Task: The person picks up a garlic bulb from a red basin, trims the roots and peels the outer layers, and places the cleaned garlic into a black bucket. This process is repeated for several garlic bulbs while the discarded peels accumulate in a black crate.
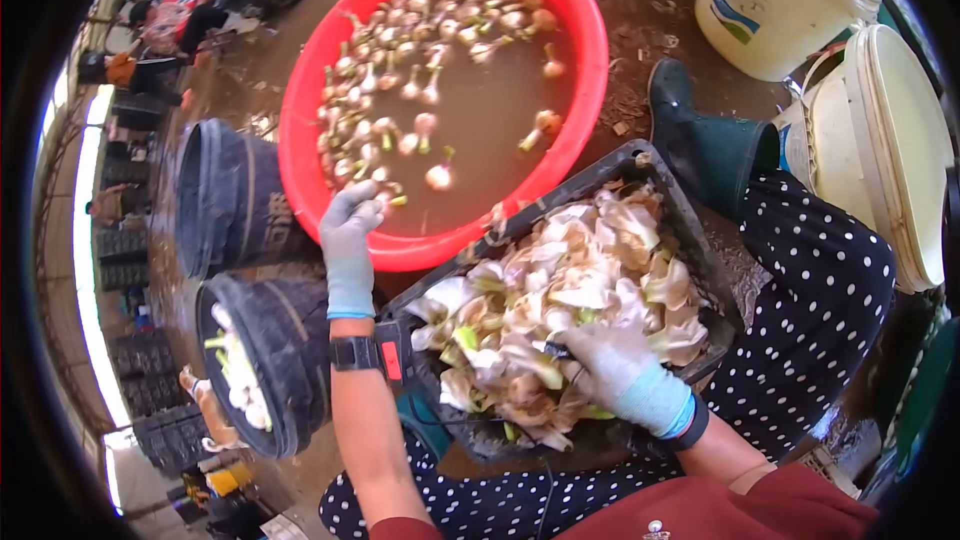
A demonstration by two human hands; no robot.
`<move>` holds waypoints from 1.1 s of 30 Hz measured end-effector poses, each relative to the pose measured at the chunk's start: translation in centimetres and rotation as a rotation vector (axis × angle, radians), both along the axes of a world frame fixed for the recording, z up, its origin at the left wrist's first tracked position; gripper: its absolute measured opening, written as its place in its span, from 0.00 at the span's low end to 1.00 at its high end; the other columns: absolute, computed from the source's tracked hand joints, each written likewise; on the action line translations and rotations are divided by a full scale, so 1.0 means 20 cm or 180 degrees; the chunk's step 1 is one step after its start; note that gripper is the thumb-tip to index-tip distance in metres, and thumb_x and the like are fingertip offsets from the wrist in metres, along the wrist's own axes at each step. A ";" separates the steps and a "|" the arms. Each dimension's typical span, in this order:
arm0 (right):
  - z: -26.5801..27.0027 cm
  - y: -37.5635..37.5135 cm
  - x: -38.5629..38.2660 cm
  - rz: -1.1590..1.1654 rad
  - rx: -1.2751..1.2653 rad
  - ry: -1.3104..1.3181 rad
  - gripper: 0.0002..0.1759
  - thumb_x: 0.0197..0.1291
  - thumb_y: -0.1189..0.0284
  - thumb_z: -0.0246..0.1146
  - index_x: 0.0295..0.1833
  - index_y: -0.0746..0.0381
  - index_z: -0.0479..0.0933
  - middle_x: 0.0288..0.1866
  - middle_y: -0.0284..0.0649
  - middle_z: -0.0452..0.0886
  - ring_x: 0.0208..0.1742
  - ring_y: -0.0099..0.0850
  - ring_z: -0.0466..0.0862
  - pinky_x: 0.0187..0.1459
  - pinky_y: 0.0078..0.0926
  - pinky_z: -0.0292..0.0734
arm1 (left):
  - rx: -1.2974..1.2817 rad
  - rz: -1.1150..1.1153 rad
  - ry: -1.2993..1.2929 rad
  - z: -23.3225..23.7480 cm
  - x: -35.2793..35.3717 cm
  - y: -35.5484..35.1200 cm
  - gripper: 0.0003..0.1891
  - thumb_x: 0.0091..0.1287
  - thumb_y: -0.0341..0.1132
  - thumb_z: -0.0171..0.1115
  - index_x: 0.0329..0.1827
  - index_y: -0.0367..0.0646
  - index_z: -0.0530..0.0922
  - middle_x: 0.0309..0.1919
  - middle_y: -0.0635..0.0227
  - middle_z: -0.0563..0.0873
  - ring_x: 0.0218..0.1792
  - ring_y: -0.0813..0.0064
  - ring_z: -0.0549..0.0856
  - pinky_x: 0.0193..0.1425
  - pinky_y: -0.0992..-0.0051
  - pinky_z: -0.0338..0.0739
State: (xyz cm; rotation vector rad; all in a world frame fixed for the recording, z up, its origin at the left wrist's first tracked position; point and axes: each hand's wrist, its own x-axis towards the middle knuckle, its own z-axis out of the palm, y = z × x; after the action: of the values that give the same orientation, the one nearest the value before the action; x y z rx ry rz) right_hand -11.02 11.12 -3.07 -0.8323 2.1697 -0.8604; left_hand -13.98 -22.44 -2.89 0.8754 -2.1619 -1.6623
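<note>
My left hand (pixel 350 227), in a pale glove, reaches over the near rim of a red basin (pixel 593 70). Its fingers are closed on a garlic bulb (pixel 388 201) with a short green stem. Many similar bulbs float in the basin's murky water. Over a black crate (pixel 715 270) heaped with garlic skins (pixel 560 285), my right hand (pixel 612 368), also gloved, is closed around what looks like a small knife (pixel 553 349). Only a short dark part of it shows; my fingers and the skins hide the rest.
Left of the crate, a black bucket (pixel 305 370) holds white peeled garlic (pixel 238 375); another black bucket (pixel 240 202) stands beyond it. A green boot (pixel 700 140) is right of the basin. Cream buckets (pixel 770 10) stand at the right. People (pixel 140 70) sit at far left.
</note>
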 end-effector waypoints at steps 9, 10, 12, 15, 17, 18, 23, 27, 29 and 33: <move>-0.12 -0.01 -0.13 -0.0052 -0.0345 -0.0581 0.14 0.61 0.63 0.59 0.45 0.62 0.73 0.30 0.47 0.80 0.32 0.46 0.83 0.33 0.43 0.77 | -0.3455 -0.3419 -0.2565 -0.61 -0.46 -0.16 0.20 0.52 0.26 0.59 0.51 0.45 0.77 0.63 0.56 0.71 0.56 0.54 0.76 0.62 0.65 0.73; -0.12 -0.01 -0.13 -0.0067 -0.0369 -0.0598 0.14 0.61 0.63 0.59 0.45 0.62 0.73 0.30 0.47 0.81 0.32 0.47 0.83 0.33 0.43 0.77 | -0.3469 -0.3468 -0.2568 -0.58 -0.46 -0.17 0.20 0.52 0.26 0.59 0.51 0.45 0.77 0.63 0.56 0.71 0.56 0.54 0.76 0.62 0.65 0.73; -0.12 0.01 -0.12 -0.0061 -0.0359 -0.0530 0.16 0.61 0.61 0.59 0.47 0.62 0.73 0.30 0.47 0.80 0.32 0.47 0.83 0.33 0.43 0.77 | -0.2334 -0.2742 -0.2238 -0.50 -0.38 -0.17 0.23 0.51 0.27 0.60 0.54 0.40 0.76 0.60 0.54 0.74 0.56 0.57 0.78 0.62 0.67 0.72; -0.06 0.02 -0.16 -0.0634 -0.0701 -0.0449 0.17 0.63 0.60 0.58 0.49 0.61 0.73 0.29 0.48 0.80 0.31 0.47 0.82 0.32 0.44 0.76 | 0.0141 -0.1137 -0.1259 -0.36 -0.24 -0.09 0.22 0.61 0.27 0.56 0.61 0.35 0.71 0.55 0.58 0.77 0.52 0.69 0.81 0.54 0.71 0.79; -0.04 0.01 -0.15 -0.0940 -0.0738 -0.0657 0.18 0.66 0.61 0.55 0.56 0.60 0.69 0.29 0.50 0.79 0.30 0.48 0.82 0.30 0.44 0.75 | 0.1297 -0.0640 -0.0222 -0.19 -0.13 0.09 0.21 0.68 0.29 0.53 0.64 0.36 0.67 0.54 0.59 0.77 0.52 0.69 0.81 0.51 0.70 0.81; -0.05 0.00 -0.13 -0.1028 -0.0875 -0.0646 0.20 0.66 0.62 0.55 0.59 0.60 0.68 0.29 0.52 0.79 0.30 0.49 0.82 0.31 0.44 0.75 | 0.1525 -0.0666 0.0127 -0.15 -0.06 0.16 0.24 0.70 0.31 0.54 0.67 0.34 0.62 0.54 0.59 0.77 0.52 0.66 0.81 0.53 0.66 0.82; -0.07 -0.09 -0.03 -0.1168 -0.2208 -0.0917 0.30 0.67 0.68 0.52 0.72 0.61 0.55 0.49 0.64 0.77 0.48 0.53 0.81 0.49 0.43 0.75 | 0.1765 -0.0166 0.0634 0.06 0.25 0.67 0.24 0.70 0.31 0.54 0.67 0.33 0.63 0.57 0.56 0.75 0.53 0.63 0.80 0.57 0.68 0.79; -0.02 -0.08 0.07 -0.1053 -0.2212 -0.0770 0.30 0.68 0.66 0.52 0.72 0.62 0.55 0.53 0.63 0.76 0.50 0.52 0.81 0.51 0.41 0.75 | 0.1209 0.0093 0.0782 0.10 0.48 0.94 0.22 0.69 0.28 0.54 0.66 0.33 0.65 0.60 0.57 0.73 0.60 0.65 0.75 0.65 0.66 0.72; 0.03 -0.07 0.11 -0.0931 -0.2046 -0.1038 0.29 0.68 0.66 0.52 0.72 0.62 0.57 0.52 0.62 0.77 0.49 0.52 0.81 0.51 0.40 0.75 | 0.0939 0.0170 0.0777 0.12 0.56 1.02 0.23 0.71 0.32 0.54 0.66 0.31 0.65 0.62 0.56 0.73 0.62 0.65 0.74 0.68 0.65 0.68; 0.09 -0.05 0.16 -0.0858 -0.2038 -0.1427 0.25 0.67 0.74 0.51 0.69 0.66 0.63 0.60 0.56 0.75 0.64 0.44 0.73 0.64 0.33 0.67 | 0.0431 0.0471 0.0790 0.14 0.63 1.07 0.22 0.71 0.29 0.52 0.66 0.33 0.65 0.61 0.56 0.72 0.59 0.65 0.75 0.64 0.66 0.72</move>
State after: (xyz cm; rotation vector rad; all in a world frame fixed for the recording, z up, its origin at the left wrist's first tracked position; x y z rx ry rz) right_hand -7.90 10.21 -1.23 -0.5532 1.6333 -1.7466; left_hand -1.43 -0.98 -0.17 0.7954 -1.7960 -1.7558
